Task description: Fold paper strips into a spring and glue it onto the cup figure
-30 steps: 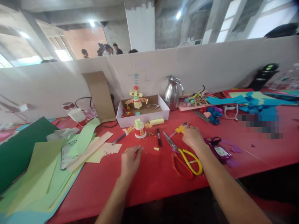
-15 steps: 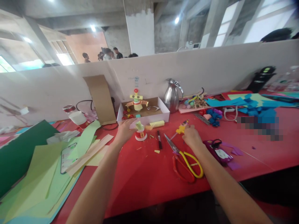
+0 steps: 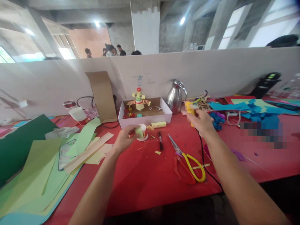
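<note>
- A small paper-cup figure (image 3: 141,131), white with a red band and a green folded-paper top, is gripped by the left hand (image 3: 123,139), whose fingers are closed around its left side; whether the cup is lifted off the table or resting on it cannot be told.
- The cup figure is found just in front of the white cardboard box (image 3: 145,119), near the middle of the red table (image 3: 145,181).
- A yellow glue gun (image 3: 190,111) is held by the right hand (image 3: 202,124), which is clenched around its handle and raised above the table; a black cord (image 3: 203,162) is seen trailing down from the hand toward the table's near edge.
- An orange pleated paper strip (image 3: 150,127) and a yellow block (image 3: 158,124) are seen just to the right of the cup figure, against the front wall of the box.
- A finished paper figure (image 3: 139,101) with pleated arms is stood upright inside the box.
- A black marker (image 3: 160,140) is laid between the cup figure and the yellow-handled scissors (image 3: 187,159), which lie open; red-handled scissors (image 3: 181,170) lie beside them.
- A steel jug (image 3: 175,97) is placed just right of the box, by the white partition.
- Green paper sheets (image 3: 42,175) are spread over the table's left part, with a phone (image 3: 64,157) partly covered among them.
- Blue paper scraps (image 3: 253,107) are piled at the far right.
</note>
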Demonstrator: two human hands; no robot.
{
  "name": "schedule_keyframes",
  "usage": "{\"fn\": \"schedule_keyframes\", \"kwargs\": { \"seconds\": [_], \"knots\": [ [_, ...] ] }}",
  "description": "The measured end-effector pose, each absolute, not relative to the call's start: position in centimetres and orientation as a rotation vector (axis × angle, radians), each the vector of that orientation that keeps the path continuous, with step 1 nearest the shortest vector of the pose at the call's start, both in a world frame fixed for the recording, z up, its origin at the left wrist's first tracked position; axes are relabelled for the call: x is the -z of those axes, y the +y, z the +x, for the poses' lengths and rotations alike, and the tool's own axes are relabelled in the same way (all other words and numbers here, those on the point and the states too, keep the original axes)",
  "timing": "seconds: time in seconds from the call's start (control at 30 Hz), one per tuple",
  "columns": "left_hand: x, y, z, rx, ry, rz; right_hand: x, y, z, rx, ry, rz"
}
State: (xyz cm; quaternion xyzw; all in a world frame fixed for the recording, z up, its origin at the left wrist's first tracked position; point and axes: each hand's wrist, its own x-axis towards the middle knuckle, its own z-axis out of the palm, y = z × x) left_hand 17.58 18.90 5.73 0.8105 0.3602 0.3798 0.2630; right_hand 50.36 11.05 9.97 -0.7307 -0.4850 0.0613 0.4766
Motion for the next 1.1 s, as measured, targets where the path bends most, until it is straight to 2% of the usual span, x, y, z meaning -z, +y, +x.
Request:
{"fn": "schedule_keyframes", "kwargs": {
  "seconds": [0.1,0.2,0.43,0.77,1.1],
  "knots": [
    [-3.7,15.9,17.8,-0.851,0.941,2.348,-11.1,11.2,47.2,-0.846,-1.236,-1.402],
    [-1.9,14.6,18.4,-0.827,0.989,2.418,-11.6,11.8,43.8,-1.103,-1.396,-1.248],
    [-0.4,14.9,18.4,-0.592,1.18,2.578,-10.6,14.7,40.8,-1.151,-1.614,-1.376],
    [0.3,15.0,18.3,-0.519,1.196,2.587,-8.8,16.8,40.3,-1.145,-1.634,-1.459],
    [-0.1,14.9,18.3,-0.512,1.231,2.607,-9.9,16.2,39.7,-1.082,-1.701,-1.528]
  ]
}}
